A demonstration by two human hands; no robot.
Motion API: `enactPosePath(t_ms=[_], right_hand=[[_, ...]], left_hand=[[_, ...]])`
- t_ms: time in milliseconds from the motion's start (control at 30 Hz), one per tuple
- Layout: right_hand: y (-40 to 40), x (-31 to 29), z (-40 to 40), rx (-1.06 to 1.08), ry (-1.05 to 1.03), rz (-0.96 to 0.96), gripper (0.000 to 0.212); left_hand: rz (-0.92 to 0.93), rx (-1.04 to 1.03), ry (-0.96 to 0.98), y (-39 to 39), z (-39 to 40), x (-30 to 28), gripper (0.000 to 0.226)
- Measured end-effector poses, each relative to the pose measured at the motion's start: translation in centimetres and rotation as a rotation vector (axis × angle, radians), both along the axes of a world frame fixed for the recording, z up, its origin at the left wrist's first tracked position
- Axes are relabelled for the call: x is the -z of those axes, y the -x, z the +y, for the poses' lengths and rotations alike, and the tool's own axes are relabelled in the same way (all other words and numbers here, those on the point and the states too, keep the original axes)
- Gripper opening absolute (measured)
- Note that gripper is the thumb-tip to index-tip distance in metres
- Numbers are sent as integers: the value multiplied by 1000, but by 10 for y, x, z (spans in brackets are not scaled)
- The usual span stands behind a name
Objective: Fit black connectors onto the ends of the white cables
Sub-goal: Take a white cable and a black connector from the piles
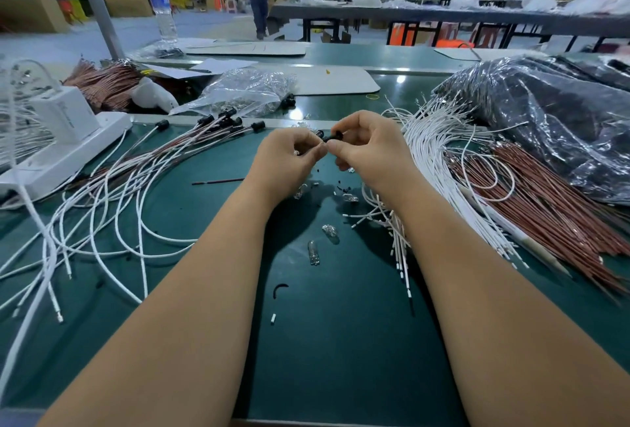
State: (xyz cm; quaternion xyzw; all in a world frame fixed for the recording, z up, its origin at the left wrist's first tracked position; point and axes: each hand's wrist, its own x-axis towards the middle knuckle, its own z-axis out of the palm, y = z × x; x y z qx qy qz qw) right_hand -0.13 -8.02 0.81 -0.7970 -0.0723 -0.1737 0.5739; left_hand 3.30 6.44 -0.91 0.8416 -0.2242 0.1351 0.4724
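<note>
A small black connector (331,137) is held in mid-air between my two hands above the green table. My left hand (289,160) pinches its left end with curled fingers, and my right hand (370,147) pinches its right end. Whether a cable end sits inside the connector is hidden by my fingers. A pile of loose white cables (439,154) lies to the right of my right hand. To the left, several white and brown cables with black connectors fitted (225,120) fan out across the table.
Small glass bulbs (330,234) and bits of black and white sleeve lie on the green mat (341,341) between my forearms. Brown wires (545,201) and a black plastic bag (552,120) lie right. A white power strip (68,143) sits left, a clear bag (245,89) behind.
</note>
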Motion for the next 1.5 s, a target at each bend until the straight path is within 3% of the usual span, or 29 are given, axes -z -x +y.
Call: enactPosePath(t_ms=[233, 367, 500, 800, 900, 933, 1167, 1267, 1367, 1433, 1500], right_hand=[[5, -6, -2, -207, -150, 4, 25], [7, -8, -1, -233, -199, -3, 26], [7, -10, -1, -237, -203, -4, 26], [7, -10, 1, -169, -177, -50, 20], [4, -8, 2, -76, -217, -47, 11], [2, -7, 0, -48, -234, -36, 8], [-5, 1, -6, -23, -219, 110, 10], [-5, 4, -7, -7, -105, 159, 10], [-3, 5, -6, 8, 212, 133, 7], [-1, 3, -1, -78, 396, 64, 3], [1, 2, 4, -193, 554, 38, 17]], left_hand=[[61, 122, 391, 1, 4, -6, 7], [89, 211, 501, 1, 7, -8, 21], [96, 249, 531, 1, 8, -11, 20], [105, 217, 495, 2, 7, -11, 25], [150, 182, 473, 4, 2, -10, 8], [165, 172, 456, 4, 2, -10, 12], [177, 89, 148, -2, 2, -5, 13], [139, 35, 71, -4, 0, -2, 10], [89, -43, 78, -8, 1, -1, 10], [64, -94, 97, -11, 3, -1, 8], [70, -125, 141, -12, 5, -1, 8]])
